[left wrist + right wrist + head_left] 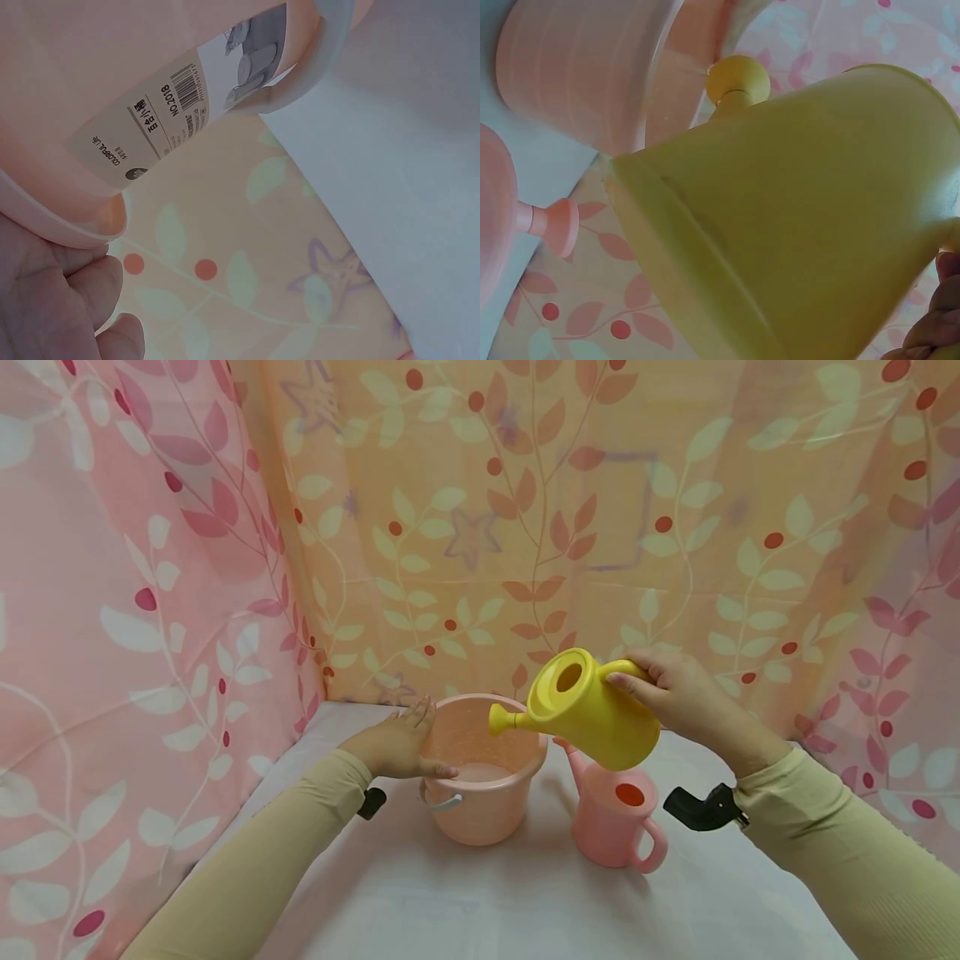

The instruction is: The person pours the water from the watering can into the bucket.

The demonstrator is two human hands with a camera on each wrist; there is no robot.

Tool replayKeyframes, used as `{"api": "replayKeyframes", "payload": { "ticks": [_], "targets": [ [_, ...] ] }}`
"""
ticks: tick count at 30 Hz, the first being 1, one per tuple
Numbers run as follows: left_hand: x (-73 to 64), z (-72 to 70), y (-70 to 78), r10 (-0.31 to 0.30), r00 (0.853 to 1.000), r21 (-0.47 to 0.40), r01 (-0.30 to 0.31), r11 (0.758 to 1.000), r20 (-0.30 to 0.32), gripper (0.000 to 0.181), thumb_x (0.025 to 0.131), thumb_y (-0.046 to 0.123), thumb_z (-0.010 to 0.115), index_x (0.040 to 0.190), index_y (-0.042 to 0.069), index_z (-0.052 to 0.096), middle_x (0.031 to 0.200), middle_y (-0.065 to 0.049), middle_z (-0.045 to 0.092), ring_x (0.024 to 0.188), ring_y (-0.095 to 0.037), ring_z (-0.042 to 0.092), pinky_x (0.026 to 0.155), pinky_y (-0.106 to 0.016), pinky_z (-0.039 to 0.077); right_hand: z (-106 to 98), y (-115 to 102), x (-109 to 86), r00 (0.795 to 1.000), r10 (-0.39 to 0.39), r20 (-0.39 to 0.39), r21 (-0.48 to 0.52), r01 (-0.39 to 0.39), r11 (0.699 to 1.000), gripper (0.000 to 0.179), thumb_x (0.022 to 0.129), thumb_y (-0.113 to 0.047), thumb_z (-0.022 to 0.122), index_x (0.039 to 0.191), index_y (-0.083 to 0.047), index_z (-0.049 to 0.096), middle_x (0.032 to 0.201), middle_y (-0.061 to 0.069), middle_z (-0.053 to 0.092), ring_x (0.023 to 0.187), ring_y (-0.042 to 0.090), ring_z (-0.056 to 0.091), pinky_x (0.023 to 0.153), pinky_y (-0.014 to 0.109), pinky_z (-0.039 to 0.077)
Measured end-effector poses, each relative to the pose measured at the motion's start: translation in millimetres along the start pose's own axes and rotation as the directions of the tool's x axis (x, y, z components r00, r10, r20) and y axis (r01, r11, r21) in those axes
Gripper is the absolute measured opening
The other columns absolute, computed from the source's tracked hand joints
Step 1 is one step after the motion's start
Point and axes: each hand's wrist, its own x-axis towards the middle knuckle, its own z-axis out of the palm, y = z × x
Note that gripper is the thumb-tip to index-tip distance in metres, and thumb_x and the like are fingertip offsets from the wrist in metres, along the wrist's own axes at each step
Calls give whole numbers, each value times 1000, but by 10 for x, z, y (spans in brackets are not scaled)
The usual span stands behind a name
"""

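Observation:
In the head view, a peach bucket (483, 814) stands upright on the white surface. My left hand (393, 743) rests on its left rim, fingers extended along the edge and thumb over the front. Fingertips (97, 289) show right at the rim in the left wrist view. My right hand (678, 693) grips the handle of a yellow watering can (607, 727), raised and tilted left, its spout pointing over the bucket's right rim. Below it, a pink watering can (603, 827) stands on the surface, spout towards the bucket. The yellow can (795, 202) fills most of the right wrist view.
A white cloth-like surface (420, 902) lies under the bucket and pink can. Patterned leaf curtains (420, 568) rise behind and on both sides. The bucket carries a printed label (165, 112) and a pale handle (446, 802). Black camera mounts (701, 807) sit at both wrists.

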Motion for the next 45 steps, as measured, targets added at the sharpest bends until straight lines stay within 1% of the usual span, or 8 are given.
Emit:
{"api": "replayKeyframes", "payload": {
  "ticks": [8,14,20,27,33,39,45],
  "targets": [
    [-5,-5,0,8,1000,1,-8,1000,-2,121,68,83,40,145,-3,3,152,-16,-2,140,-26,1,111,-45,10,1,4,1,1000,5,11,-12,-5,1000,19,88,-28,60,84,-10,61,69,3,49,69,19,45,56,26,42],
    [-3,0,-14,18,1000,14,-18,1000,-11,121,68,84,39,145,-3,4,152,-16,-2,139,-27,1,111,-45,9,-1,14,2,1000,-10,9,-8,10,1000,18,88,-27,60,84,-10,61,68,3,48,68,19,45,55,25,42],
    [-1,2,-15,15,1000,9,-15,1000,-7,122,67,85,38,145,-3,3,152,-16,-3,140,-27,2,111,-45,10,-15,6,3,1000,12,23,-1,-12,1000,18,89,-27,59,86,-10,61,72,4,51,69,20,46,55,26,44],
    [-1,4,-10,10,1000,4,-10,1000,-6,122,67,84,39,145,-2,3,152,-15,-2,140,-27,2,111,-45,11,-17,6,-4,1000,-17,14,-18,17,1000,17,88,-26,60,82,-10,60,68,2,48,68,19,44,55,25,41],
    [-4,5,0,3,1000,2,-3,1000,-5,120,69,83,41,145,-2,3,152,-16,-1,139,-27,2,111,-44,13,-13,8,-7,1000,-22,8,-21,22,1000,17,88,-27,61,82,-11,60,66,2,46,68,19,44,55,25,40],
    [-7,1,7,-3,1000,-3,3,1000,0,120,68,83,41,145,-2,2,152,-16,-1,139,-27,1,111,-44,12,-11,8,-7,1000,-25,4,-10,25,1000,16,88,-26,61,83,-10,60,66,2,47,66,18,45,54,25,41],
    [-1,2,4,6,1000,7,-6,1000,-2,118,71,81,42,145,-3,2,152,-16,-3,139,-27,0,111,-45,9,-14,7,-8,999,-31,9,-8,31,999,16,88,-26,61,83,-11,61,66,1,47,67,18,45,53,24,41]
  ]
}}
